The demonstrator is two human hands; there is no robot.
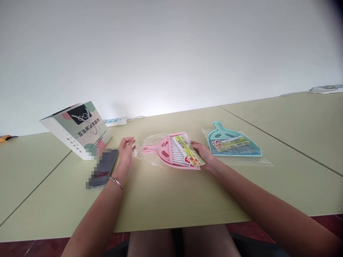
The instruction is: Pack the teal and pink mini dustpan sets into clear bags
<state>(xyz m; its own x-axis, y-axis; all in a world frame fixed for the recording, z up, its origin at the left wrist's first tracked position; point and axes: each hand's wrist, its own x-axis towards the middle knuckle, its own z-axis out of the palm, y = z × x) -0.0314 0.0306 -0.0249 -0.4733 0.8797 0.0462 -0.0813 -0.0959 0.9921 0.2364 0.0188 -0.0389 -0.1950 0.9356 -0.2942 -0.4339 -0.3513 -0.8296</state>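
A pink dustpan [164, 150] with a small white-bristled brush [177, 150] nested in it lies in a clear plastic bag [154, 139], its handle pointing left. A green and white printed card [189, 151] rests over the bristles. My right hand [203, 154] grips the wide end of the dustpan at the right, by the card's edge. Beside the bag's crumpled left end is my left hand [126, 150], fingers loosely curled and nothing visible in them. To the right, a turquoise dustpan set [230, 137] with a similar card lies in its own clear bag.
On the left stand a printed paper bag [92, 128] with rope handles and, in front of it, a dark phone [104, 169], partly pixelated. A white power strip [116, 121] lies along the wall, another [327, 88] at the far right. The pale green table [171, 203] has seams.
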